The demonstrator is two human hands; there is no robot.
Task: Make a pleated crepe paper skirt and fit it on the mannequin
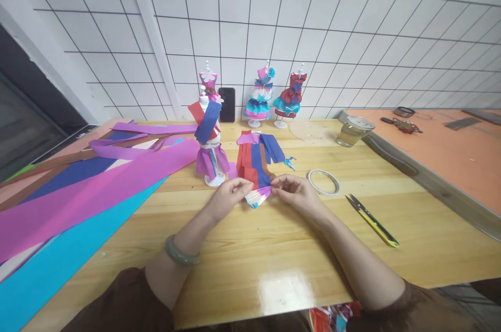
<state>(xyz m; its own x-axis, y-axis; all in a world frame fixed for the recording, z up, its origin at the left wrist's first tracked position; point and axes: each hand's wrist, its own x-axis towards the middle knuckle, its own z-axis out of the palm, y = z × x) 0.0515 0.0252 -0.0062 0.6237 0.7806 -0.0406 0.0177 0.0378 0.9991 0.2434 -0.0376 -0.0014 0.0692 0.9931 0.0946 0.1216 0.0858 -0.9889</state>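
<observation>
1. While its thumb and fingertips close in a pinch, the left hand grasps the left edge of a small pleated paper fan, coloured white, pink and blue; the remaining fingers curl loosely.
2. The right hand pinches the fan's upper right corner between thumb and fingers, its other fingers bent, so the fan spans the gap between the two hands, just above the table.
3. A green bangle circles the left wrist.
4. Directly beyond the fan lie flat paper pieces in red, blue, brown and pink, their near ends close to the fingers; a blue scrap lies to their right.
5. Just beyond the left hand stands a mannequin with a red and blue wrap and a purple skirt, in the way on that side and partly hiding a pink-dressed figure.
6. Right of the right hand are a tape ring and, nearer, yellow-handled snips.
7. Long paper strips spread across the left side.
8. Along the back stand a phone, a layered dress and a red dress, with a lidded glass farther right.
9. Keys lie on the orange surface beyond.
</observation>
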